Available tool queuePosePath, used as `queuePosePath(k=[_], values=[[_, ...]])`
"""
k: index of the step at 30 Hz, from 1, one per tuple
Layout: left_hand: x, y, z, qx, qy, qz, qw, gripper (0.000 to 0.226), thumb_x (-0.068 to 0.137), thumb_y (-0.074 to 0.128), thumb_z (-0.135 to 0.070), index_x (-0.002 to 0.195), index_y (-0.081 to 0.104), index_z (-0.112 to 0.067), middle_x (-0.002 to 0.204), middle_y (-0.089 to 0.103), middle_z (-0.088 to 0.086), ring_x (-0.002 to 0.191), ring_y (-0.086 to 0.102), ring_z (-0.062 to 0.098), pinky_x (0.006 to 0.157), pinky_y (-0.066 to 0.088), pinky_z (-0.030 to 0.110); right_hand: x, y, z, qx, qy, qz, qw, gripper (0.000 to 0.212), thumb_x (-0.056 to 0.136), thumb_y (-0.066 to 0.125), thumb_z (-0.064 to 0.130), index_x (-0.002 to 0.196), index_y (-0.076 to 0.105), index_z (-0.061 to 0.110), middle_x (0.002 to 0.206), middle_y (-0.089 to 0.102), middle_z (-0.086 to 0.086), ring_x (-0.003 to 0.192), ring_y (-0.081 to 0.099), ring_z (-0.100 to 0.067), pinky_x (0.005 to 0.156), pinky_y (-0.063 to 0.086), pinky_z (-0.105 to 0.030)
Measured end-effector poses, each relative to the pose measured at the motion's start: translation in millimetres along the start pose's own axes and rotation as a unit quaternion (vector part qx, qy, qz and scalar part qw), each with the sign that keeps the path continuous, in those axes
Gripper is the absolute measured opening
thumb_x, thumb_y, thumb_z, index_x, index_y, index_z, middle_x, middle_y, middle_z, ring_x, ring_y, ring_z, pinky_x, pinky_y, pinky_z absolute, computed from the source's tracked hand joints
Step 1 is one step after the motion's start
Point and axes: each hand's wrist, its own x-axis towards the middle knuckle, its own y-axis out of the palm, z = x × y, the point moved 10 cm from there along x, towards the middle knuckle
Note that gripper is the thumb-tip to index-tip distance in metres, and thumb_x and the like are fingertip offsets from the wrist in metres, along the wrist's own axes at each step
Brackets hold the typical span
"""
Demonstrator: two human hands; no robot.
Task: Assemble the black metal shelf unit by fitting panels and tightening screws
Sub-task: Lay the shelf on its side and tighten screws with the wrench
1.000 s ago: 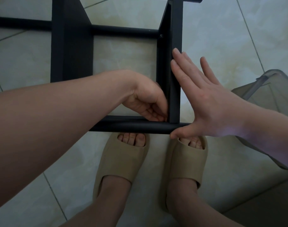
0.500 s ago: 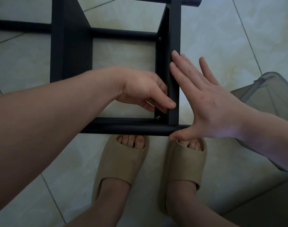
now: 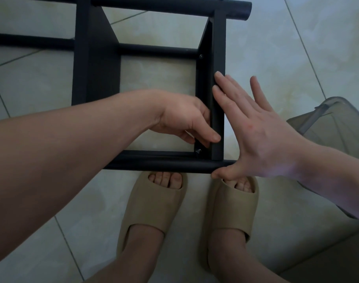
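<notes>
While right hand braces panel flat, left hand grips it.

A: Where does the view look from?
B: One camera on the person's head, facing forward and steeply down at the tiled floor.
A: How near?
B: Close — the left hand gripping the panel sits mid-frame, slippers just below the grip, the far tube above it at the top edge.

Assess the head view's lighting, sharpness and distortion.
Head view: dim, bluish light swallows detail on the black shelf frame; the near screw catches a glint; left hand and right hand look sharp, without motion blur; the wide-angle lens enlarges the left forearm.
</notes>
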Motion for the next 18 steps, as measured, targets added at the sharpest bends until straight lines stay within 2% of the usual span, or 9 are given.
queuePosePath(k=[3,5,7,9,13,15,18], values=[[0,0,4,-0.007,-0.005,0.009,1.000,0.047,0.083,0.072,-0.017,0.121,0.060,0.008,0.109,0.073,0.009,0.093,0.070,0.008,0.082,0.047,0.026,0,1,0,0.005,-0.002,0.006,1.000,0.143,0.057,0.050,0.088,0.158,0.010,-0.005,0.169,-0.003,-0.017,0.157,-0.004,-0.027,0.126,-0.006,-0.051],[0,2,8,-0.031,-0.007,0.038,0.999,0.040,0.078,0.071,-0.014,0.114,0.064,0.003,0.108,0.072,0.008,0.096,0.069,0.009,0.087,0.047,0.029,1,2,-1,0.006,-0.004,0.014,1.000,0.143,0.058,0.049,0.088,0.159,0.007,-0.004,0.169,-0.006,-0.016,0.157,-0.007,-0.026,0.126,-0.008,-0.049],[-1,5,13,-0.061,-0.010,0.070,0.996,0.023,0.085,0.064,-0.003,0.106,0.069,-0.008,0.109,0.073,0.005,0.102,0.067,0.013,0.090,0.046,0.031,3,1,-3,0.006,-0.007,0.019,1.000,0.143,0.059,0.049,0.088,0.159,0.004,-0.003,0.169,-0.008,-0.015,0.157,-0.009,-0.025,0.126,-0.010,-0.047],[1,4,19,-0.072,-0.020,0.069,0.995,0.024,0.093,0.055,0.000,0.103,0.070,-0.015,0.107,0.075,0.002,0.104,0.067,0.015,0.088,0.047,0.030,5,-1,-4,0.005,-0.009,0.018,1.000,0.142,0.060,0.049,0.088,0.159,0.004,-0.003,0.169,-0.008,-0.016,0.157,-0.009,-0.025,0.125,-0.011,-0.047],[14,3,27,-0.011,-0.056,0.008,0.998,0.015,0.094,0.060,-0.008,0.090,0.071,-0.017,0.084,0.075,-0.003,0.084,0.066,0.012,0.075,0.047,0.025,7,-1,-5,0.007,-0.013,0.013,1.000,0.142,0.060,0.050,0.087,0.159,0.004,-0.003,0.169,-0.008,-0.016,0.157,-0.009,-0.025,0.125,-0.011,-0.047],[17,10,29,-0.008,-0.075,0.022,0.997,0.012,0.092,0.062,-0.006,0.089,0.070,-0.014,0.081,0.072,0.000,0.077,0.064,0.013,0.069,0.046,0.023,7,-1,-5,0.008,-0.014,0.011,1.000,0.142,0.061,0.051,0.087,0.159,0.005,-0.003,0.169,-0.007,-0.016,0.157,-0.008,-0.026,0.125,-0.010,-0.048],[19,12,27,-0.018,-0.086,0.035,0.996,0.011,0.092,0.062,-0.002,0.088,0.069,-0.010,0.077,0.070,0.003,0.071,0.061,0.013,0.068,0.046,0.022,7,0,-4,0.008,-0.015,0.012,1.000,0.141,0.061,0.051,0.086,0.159,0.005,-0.004,0.169,-0.006,-0.017,0.157,-0.007,-0.027,0.125,-0.011,-0.048]])
